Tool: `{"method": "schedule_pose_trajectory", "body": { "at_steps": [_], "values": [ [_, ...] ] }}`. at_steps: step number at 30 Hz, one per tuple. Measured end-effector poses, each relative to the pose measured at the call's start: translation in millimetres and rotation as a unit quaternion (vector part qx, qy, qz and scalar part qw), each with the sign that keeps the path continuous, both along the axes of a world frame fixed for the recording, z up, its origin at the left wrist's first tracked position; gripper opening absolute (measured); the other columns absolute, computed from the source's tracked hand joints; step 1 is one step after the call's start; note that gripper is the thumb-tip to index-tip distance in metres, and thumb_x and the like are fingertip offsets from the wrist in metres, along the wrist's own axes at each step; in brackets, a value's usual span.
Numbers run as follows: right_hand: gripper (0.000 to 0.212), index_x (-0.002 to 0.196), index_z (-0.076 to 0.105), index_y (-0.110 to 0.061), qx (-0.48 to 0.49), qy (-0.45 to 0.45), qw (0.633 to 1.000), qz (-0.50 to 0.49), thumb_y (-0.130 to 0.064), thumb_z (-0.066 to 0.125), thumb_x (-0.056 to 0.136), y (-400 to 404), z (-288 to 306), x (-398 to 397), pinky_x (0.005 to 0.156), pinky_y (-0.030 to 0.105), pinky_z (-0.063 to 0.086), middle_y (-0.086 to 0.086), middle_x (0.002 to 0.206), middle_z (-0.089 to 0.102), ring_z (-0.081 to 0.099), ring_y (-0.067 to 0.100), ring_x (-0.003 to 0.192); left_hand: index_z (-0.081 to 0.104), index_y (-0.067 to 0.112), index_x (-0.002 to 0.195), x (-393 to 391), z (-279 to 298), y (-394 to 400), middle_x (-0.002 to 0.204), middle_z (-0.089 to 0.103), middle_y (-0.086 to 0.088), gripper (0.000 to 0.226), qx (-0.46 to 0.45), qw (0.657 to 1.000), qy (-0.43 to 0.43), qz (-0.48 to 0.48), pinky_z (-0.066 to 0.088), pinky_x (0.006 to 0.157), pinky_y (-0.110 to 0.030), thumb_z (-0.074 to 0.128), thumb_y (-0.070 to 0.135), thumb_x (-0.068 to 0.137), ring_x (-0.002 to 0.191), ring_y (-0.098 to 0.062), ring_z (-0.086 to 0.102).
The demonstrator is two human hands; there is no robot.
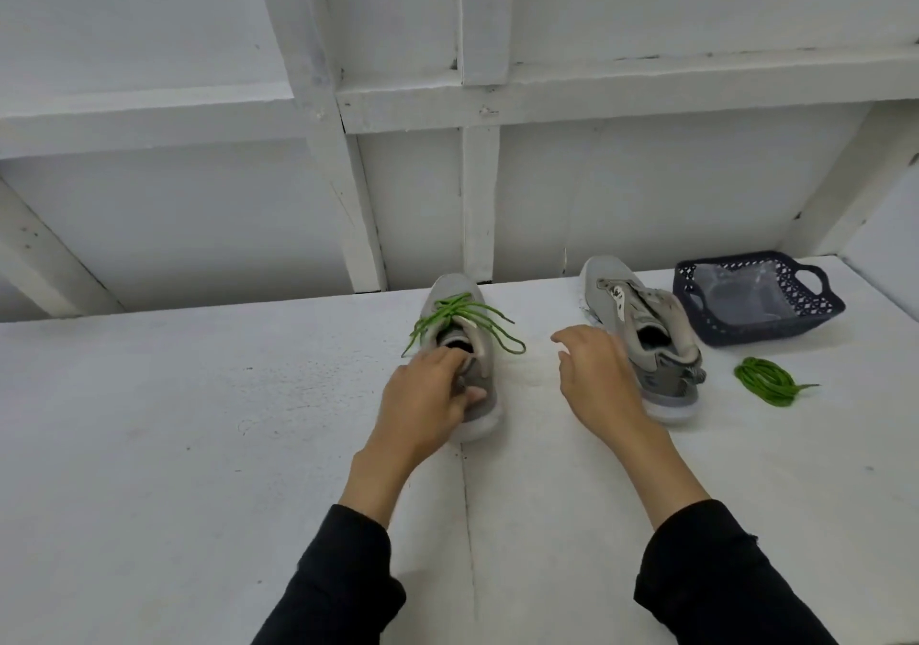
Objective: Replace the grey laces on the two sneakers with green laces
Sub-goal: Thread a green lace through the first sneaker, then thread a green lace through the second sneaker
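Head view, risk: you grip the grey mesh sneaker laced in green (465, 346) at its heel end only, so a careless tug could drag it along the white table (199, 445) and, I judge, slacken the loose green bow (462, 319).
Head view, second risk: the grey mesh sneaker with no lace (641, 326) lies just beyond your right hand; a sweep of that hand could knock it toward the dark blue plastic basket (815, 306) near the table's far right corner.
Head view, spare lace: the coiled green shoelace (768, 380) lies right of the unlaced sneaker, toward the right edge; it may tangle if snatched.
Left hand (430, 396): your fingers are curled around the laced sneaker's collar, thumb on its side.
Right hand (597, 376): fingers spread and relaxed, holding nothing; whether it touches the unlaced sneaker behind it, I cannot tell.
Grey laces: none visible.
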State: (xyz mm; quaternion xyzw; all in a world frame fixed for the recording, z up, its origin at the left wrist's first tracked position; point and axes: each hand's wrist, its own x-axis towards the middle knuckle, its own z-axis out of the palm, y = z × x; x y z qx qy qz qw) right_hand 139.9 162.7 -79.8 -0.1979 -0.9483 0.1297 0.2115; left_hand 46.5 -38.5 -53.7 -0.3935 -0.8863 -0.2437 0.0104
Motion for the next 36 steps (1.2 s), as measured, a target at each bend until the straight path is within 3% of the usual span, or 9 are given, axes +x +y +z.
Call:
{"method": "schedule_pose_trajectory", "body": {
  "at_steps": [6, 13, 16, 19, 23, 28, 32, 34, 36],
  "values": [
    [0.035, 0.106, 0.063, 0.002, 0.063, 0.048, 0.993, -0.085, 0.011, 0.068, 0.072, 24, 7, 13, 0.084, 0.047, 0.046, 0.018, 0.101, 0.064, 0.06, 0.038, 0.093, 0.059, 0.021, 0.116, -31, -1, -44, 0.115, 0.057, 0.005, 0.028, 0.023, 0.995, 0.009, 0.096, 0.035, 0.068, -0.03, 0.064, 0.029, 0.09, 0.102, -0.017, 0.042],
    [0.04, 0.1, 0.056, 0.005, 0.088, -0.092, 0.967, -0.219, -0.002, 0.079, 0.068, 29, -5, 31, 0.081, 0.048, 0.047, 0.024, 0.091, 0.061, 0.057, 0.039, 0.084, 0.056, 0.015, 0.115, -23, -28, -61, 0.122, 0.049, 0.003, 0.022, 0.019, 0.987, -0.029, 0.157, 0.042, 0.065, -0.032, 0.059, 0.016, 0.093, 0.113, -0.016, 0.036],
    [0.036, 0.098, 0.059, 0.003, 0.077, -0.131, 0.965, -0.212, 0.003, 0.077, 0.067, 34, 1, 28, 0.085, 0.044, 0.043, 0.02, 0.09, 0.063, 0.057, 0.036, 0.086, 0.057, 0.016, 0.114, -23, -27, -59, 0.121, 0.05, 0.004, 0.022, 0.028, 0.984, -0.041, 0.17, 0.041, 0.066, -0.034, 0.061, 0.016, 0.092, 0.114, -0.016, 0.037],
    [0.038, 0.103, 0.064, 0.003, 0.022, -0.081, 0.978, -0.193, 0.01, 0.072, 0.067, 33, 10, 23, 0.092, 0.043, 0.044, 0.019, 0.097, 0.065, 0.054, 0.037, 0.101, 0.057, 0.016, 0.116, -19, -26, -56, 0.122, 0.051, 0.004, 0.024, 0.025, 0.984, -0.038, 0.173, 0.041, 0.067, -0.033, 0.061, 0.017, 0.092, 0.114, -0.016, 0.037],
    [0.036, 0.079, 0.067, 0.002, 0.014, -0.015, 0.991, -0.133, 0.02, 0.073, 0.049, 5, 8, 15, 0.069, 0.044, 0.049, 0.017, 0.075, 0.062, 0.055, 0.035, 0.074, 0.057, 0.014, 0.116, -7, -29, -48, 0.125, 0.05, 0.001, 0.024, 0.037, 0.983, -0.032, 0.174, 0.042, 0.065, -0.032, 0.06, 0.011, 0.093, 0.115, -0.017, 0.034],
    [0.036, 0.067, 0.066, -0.002, 0.005, -0.055, 0.996, -0.065, 0.017, 0.082, 0.04, -9, 6, -4, 0.061, 0.037, 0.051, 0.013, 0.062, 0.06, 0.055, 0.03, 0.06, 0.055, 0.009, 0.12, -6, -28, -38, 0.13, 0.05, -0.007, 0.028, -0.001, 0.976, -0.042, 0.215, 0.043, 0.08, -0.039, 0.059, 0.007, 0.092, 0.121, -0.026, 0.035],
    [0.017, 0.089, 0.068, -0.002, -0.029, -0.039, 0.996, 0.072, 0.0, 0.076, 0.074, 18, 11, 6, 0.064, 0.037, 0.053, 0.011, 0.071, 0.062, 0.056, 0.027, 0.068, 0.059, 0.0, 0.114, 2, -27, -5, 0.119, 0.057, -0.023, 0.044, -0.076, 0.965, 0.079, 0.237, 0.034, 0.098, -0.062, 0.067, -0.008, 0.072, 0.119, -0.046, 0.043],
    [0.021, 0.104, 0.067, 0.002, -0.061, 0.018, 0.989, 0.133, 0.006, 0.062, 0.084, 39, 18, 23, 0.072, 0.037, 0.056, 0.016, 0.084, 0.066, 0.061, 0.03, 0.078, 0.062, 0.004, 0.112, 18, -19, 36, 0.115, 0.06, -0.017, 0.039, -0.02, 0.975, 0.09, 0.203, 0.036, 0.099, -0.056, 0.064, -0.007, 0.076, 0.114, -0.041, 0.049],
    [0.026, 0.112, 0.065, 0.002, -0.097, 0.08, 0.988, 0.084, 0.005, 0.055, 0.089, 64, 20, 44, 0.082, 0.035, 0.051, 0.016, 0.1, 0.067, 0.06, 0.029, 0.093, 0.064, 0.013, 0.111, 43, -10, 84, 0.114, 0.061, -0.006, 0.023, 0.072, 0.986, 0.047, 0.144, 0.042, 0.092, -0.041, 0.061, 0.006, 0.089, 0.108, -0.029, 0.051]
  ]
}}
